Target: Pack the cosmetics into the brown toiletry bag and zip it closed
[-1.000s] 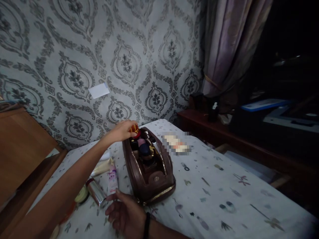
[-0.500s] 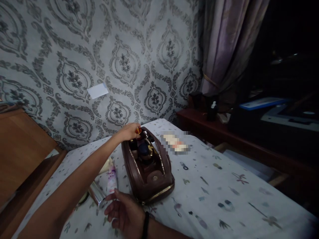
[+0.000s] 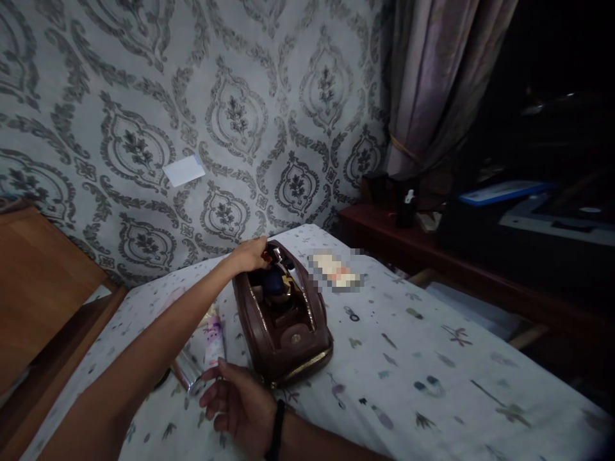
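Observation:
A brown zip-top toiletry bag (image 3: 288,339) stands open on a white patterned bed cover (image 3: 432,358), packed with small bottles, among them a dark blue round cap (image 3: 275,282). My left hand (image 3: 248,254) reaches to the bag's far end, fingertips tucked at its opening; whatever they hold is hidden. My right hand (image 3: 240,406), with a black wristband (image 3: 276,429), lies with fingers apart by the bag's near left corner. Its thumb is close to a pink tube (image 3: 214,336) and a silver tube (image 3: 185,374).
A blurred flat packet (image 3: 334,272) lies beyond the bag. Wooden furniture (image 3: 43,282) borders the bed on the left. A dark wooden shelf (image 3: 432,256) with small bottles runs along the right under a curtain (image 3: 432,83). Patterned wallpaper is behind.
My left hand, which held a small red and gold item above the bag's far end, has lowered to the opening, and the item is out of sight. My right hand has barely moved.

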The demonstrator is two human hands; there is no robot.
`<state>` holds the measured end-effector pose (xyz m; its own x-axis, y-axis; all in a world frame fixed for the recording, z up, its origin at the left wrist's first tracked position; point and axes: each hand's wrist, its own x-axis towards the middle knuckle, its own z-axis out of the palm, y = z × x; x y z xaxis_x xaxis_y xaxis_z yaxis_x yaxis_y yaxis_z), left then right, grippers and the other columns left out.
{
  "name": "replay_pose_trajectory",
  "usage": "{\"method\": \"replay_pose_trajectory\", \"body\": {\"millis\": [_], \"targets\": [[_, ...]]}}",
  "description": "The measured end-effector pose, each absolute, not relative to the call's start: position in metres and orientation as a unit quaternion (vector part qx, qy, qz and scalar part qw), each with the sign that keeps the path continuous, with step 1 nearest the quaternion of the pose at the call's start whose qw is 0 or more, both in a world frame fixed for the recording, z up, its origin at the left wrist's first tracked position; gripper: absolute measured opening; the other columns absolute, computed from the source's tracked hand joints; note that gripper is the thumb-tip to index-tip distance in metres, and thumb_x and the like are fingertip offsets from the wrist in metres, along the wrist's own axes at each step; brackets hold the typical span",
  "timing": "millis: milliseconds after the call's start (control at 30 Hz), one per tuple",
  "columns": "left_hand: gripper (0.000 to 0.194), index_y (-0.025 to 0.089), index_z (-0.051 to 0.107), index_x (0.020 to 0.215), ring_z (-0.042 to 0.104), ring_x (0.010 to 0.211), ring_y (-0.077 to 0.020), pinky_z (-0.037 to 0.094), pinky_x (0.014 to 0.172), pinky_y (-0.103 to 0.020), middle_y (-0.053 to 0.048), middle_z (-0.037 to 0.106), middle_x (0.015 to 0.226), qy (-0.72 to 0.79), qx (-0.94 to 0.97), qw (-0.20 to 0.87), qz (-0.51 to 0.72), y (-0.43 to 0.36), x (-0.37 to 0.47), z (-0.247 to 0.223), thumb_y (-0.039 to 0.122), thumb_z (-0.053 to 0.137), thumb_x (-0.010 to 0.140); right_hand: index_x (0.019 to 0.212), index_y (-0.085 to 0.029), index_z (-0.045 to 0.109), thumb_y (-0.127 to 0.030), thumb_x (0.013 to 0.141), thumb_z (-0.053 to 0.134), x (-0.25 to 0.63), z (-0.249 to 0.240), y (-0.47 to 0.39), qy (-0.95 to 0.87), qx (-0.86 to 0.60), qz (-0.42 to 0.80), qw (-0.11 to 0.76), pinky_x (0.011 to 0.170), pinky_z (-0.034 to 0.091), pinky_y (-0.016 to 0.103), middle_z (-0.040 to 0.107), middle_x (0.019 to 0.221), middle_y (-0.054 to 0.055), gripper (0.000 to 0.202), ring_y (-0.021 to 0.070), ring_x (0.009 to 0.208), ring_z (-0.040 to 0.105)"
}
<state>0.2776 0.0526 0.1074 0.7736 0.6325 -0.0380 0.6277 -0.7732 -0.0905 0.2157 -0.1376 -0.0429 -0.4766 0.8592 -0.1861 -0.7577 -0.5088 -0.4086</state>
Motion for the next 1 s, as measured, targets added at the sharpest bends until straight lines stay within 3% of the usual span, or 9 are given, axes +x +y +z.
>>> {"method": "replay_pose_trajectory", "body": {"millis": [400, 633, 800, 933, 1000], "targets": [[0.029, 0.018, 0.061, 0.103, 0.065, 0.087, -0.0203, 0.047, 0.077, -0.027, -0.004, 0.071, 0.093, -0.314, -0.949, 0.009, -0.008, 0.048, 0.264, 0.116, 0.035, 0.062, 0.080, 0.087, -0.013, 0.064, -0.056, 0.084, 0.063, 0.214, -0.040, -0.138, -0.142, -0.198, 0.843, 0.479, 0.044, 0.030, 0.020, 0.066, 0.062, 0.001, 0.043, 0.0089, 0.048, 0.056], [0.028, 0.020, 0.060, 0.109, 0.064, 0.101, -0.0248, 0.049, 0.089, -0.037, -0.008, 0.070, 0.107, -0.317, -0.911, 0.036, -0.261, 0.005, 0.213, 0.112, 0.035, 0.046, 0.091, 0.088, -0.013, 0.064, -0.055, 0.086, 0.061, 0.214, -0.045, -0.136, -0.140, -0.181, 0.855, 0.465, 0.043, 0.030, 0.020, 0.066, 0.062, 0.001, 0.043, 0.0097, 0.046, 0.057], [0.030, 0.020, 0.060, 0.109, 0.065, 0.102, -0.0244, 0.050, 0.092, -0.038, -0.007, 0.070, 0.108, -0.360, -0.869, 0.027, -0.339, -0.016, 0.148, 0.080, 0.038, 0.044, 0.091, 0.088, -0.013, 0.065, -0.052, 0.086, 0.064, 0.216, -0.043, -0.137, -0.141, -0.180, 0.851, 0.474, 0.044, 0.030, 0.019, 0.068, 0.062, 0.001, 0.040, 0.0091, 0.047, 0.058], [0.035, 0.018, 0.062, 0.108, 0.066, 0.101, -0.0268, 0.052, 0.091, -0.042, -0.009, 0.071, 0.107, -0.436, -0.844, -0.007, -0.313, -0.022, 0.089, 0.033, 0.042, 0.043, 0.091, 0.087, -0.012, 0.065, -0.050, 0.085, 0.067, 0.218, -0.040, -0.139, -0.138, -0.191, 0.846, 0.479, 0.045, 0.032, 0.018, 0.068, 0.062, 0.001, 0.038, 0.0084, 0.048, 0.059], [0.039, 0.017, 0.061, 0.113, 0.063, 0.110, -0.0285, 0.050, 0.097, -0.045, -0.012, 0.069, 0.117, -0.459, -0.838, -0.017, -0.296, -0.031, 0.063, 0.007, 0.044, 0.042, 0.092, 0.087, -0.013, 0.065, -0.049, 0.083, 0.069, 0.219, -0.038, -0.140, -0.134, -0.195, 0.847, 0.475, 0.046, 0.033, 0.018, 0.068, 0.063, 0.001, 0.037, 0.0079, 0.049, 0.059]]}}
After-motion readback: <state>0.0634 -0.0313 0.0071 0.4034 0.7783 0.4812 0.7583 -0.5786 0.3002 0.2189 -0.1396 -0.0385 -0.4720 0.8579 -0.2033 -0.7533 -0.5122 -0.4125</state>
